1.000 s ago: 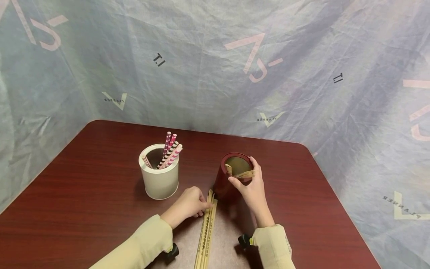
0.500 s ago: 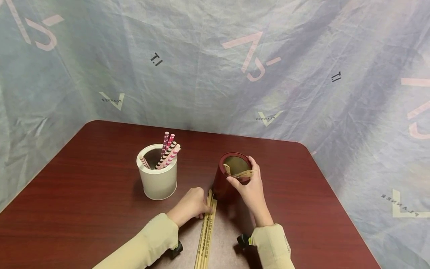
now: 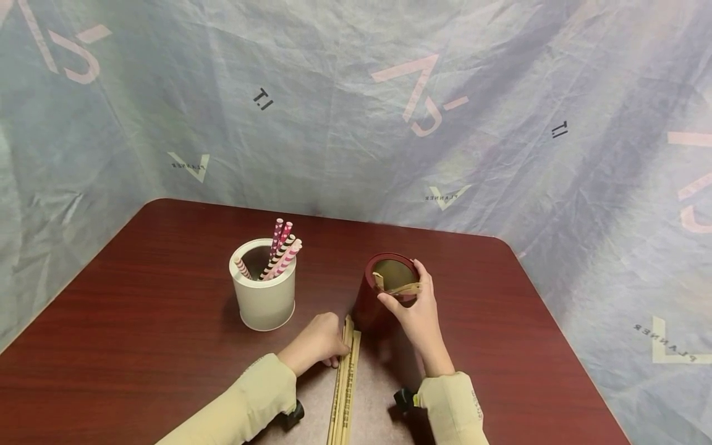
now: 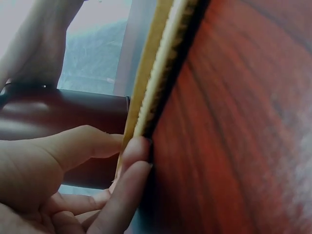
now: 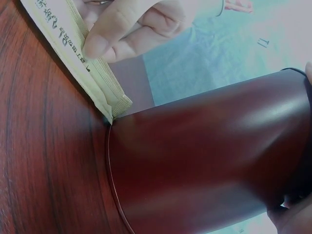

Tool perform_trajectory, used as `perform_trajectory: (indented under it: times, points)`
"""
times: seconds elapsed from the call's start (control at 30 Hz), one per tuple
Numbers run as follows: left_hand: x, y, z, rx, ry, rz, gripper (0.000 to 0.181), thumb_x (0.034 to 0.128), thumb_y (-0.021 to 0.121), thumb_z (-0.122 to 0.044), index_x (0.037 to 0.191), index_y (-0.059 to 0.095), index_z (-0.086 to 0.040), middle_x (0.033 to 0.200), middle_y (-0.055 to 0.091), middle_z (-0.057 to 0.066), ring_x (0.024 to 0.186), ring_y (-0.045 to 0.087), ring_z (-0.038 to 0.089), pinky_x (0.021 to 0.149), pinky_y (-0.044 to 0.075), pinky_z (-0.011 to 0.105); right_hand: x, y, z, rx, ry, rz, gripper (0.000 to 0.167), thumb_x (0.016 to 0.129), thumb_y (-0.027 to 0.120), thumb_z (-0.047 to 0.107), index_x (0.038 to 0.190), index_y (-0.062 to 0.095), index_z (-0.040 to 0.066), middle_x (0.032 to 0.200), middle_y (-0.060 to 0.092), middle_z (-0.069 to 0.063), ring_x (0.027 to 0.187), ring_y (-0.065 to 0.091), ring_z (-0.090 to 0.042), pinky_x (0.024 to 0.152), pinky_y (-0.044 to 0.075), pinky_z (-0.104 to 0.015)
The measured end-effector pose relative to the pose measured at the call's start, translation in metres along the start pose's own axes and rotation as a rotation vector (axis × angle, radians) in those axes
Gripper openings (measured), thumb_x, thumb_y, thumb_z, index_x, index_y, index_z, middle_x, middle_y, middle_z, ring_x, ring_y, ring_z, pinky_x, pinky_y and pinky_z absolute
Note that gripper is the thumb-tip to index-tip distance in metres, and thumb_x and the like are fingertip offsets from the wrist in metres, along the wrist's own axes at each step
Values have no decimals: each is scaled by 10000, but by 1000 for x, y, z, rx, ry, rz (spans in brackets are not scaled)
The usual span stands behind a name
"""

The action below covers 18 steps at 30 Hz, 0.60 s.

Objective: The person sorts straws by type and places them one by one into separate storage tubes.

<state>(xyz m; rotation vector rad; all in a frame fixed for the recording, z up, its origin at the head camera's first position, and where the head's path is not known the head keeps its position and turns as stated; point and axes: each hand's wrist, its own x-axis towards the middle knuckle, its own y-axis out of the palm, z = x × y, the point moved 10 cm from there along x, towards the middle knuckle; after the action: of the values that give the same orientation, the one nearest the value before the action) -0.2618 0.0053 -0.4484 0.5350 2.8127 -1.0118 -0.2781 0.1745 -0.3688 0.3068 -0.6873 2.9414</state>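
Several paper-wrapped chopsticks [image 3: 343,395] lie side by side on the table, printed with dark lettering. My left hand [image 3: 317,343] pinches the far part of one wrapper between thumb and fingers; the left wrist view shows the thumb [image 4: 85,144] on one face and fingertips on the other. Just beyond the wrappers' far ends stands a dark red canister [image 5: 204,156], upright. My right hand [image 3: 419,315] grips its rim, thumb at the near side and fingers round the right. Inside the canister, tan wrapper ends [image 3: 403,288] show near the rim; its lower inside is hidden.
To the left stands a white canister [image 3: 264,306] holding several patterned paper straws [image 3: 283,250]. The reddish-brown wooden table [image 3: 167,278] ends at a hanging grey printed cloth [image 3: 311,142] at the back and sides.
My left hand has slid slightly nearer along the wrappers and its fingers have closed on one. The wrappers have shifted a little relative to each other. The right hand and both canisters stay put.
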Motion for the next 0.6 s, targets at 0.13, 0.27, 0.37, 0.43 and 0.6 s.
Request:
perform_trajectory:
  times: [0.13, 0.27, 0.37, 0.43, 0.6]
  points:
    - [1, 2, 3, -3, -3, 5, 305, 701, 640, 39, 486, 469, -94, 445, 610, 84, 336, 551, 96, 399, 497, 254, 0, 0, -1, -8, 1, -4, 927, 805, 790, 268, 1528, 217, 179, 1526, 299, -85, 1334, 401, -274, 1074, 378, -498]
    - [1, 3, 6, -19, -4, 9, 285, 700, 629, 36, 487, 488, -90, 439, 601, 76, 333, 539, 82, 397, 496, 253, 1, 0, -2, -6, -2, -7, 926, 802, 791, 262, 1527, 221, 175, 1525, 302, -89, 1335, 401, -277, 1075, 375, -505]
    - [0, 3, 7, -37, -10, 12, 258, 708, 628, 36, 498, 518, -67, 438, 598, 75, 334, 537, 79, 399, 500, 255, 1, 0, -2, -8, -11, -8, 926, 805, 788, 257, 1529, 218, 165, 1525, 302, -99, 1331, 404, -286, 1070, 379, -511]
    - [-1, 3, 7, -49, -17, 15, 249, 717, 630, 34, 504, 535, -52, 440, 599, 80, 334, 534, 76, 403, 503, 257, 1, 0, -2, -10, -13, -9, 929, 802, 790, 254, 1529, 218, 165, 1523, 304, -98, 1327, 408, -286, 1065, 383, -508]
    - [-2, 3, 9, -78, -25, 24, 246, 743, 635, 24, 520, 552, -38, 445, 596, 77, 339, 525, 66, 414, 510, 259, 1, 0, -2, -11, -9, -11, 934, 794, 798, 259, 1526, 223, 186, 1521, 307, -81, 1316, 419, -276, 1052, 397, -499]
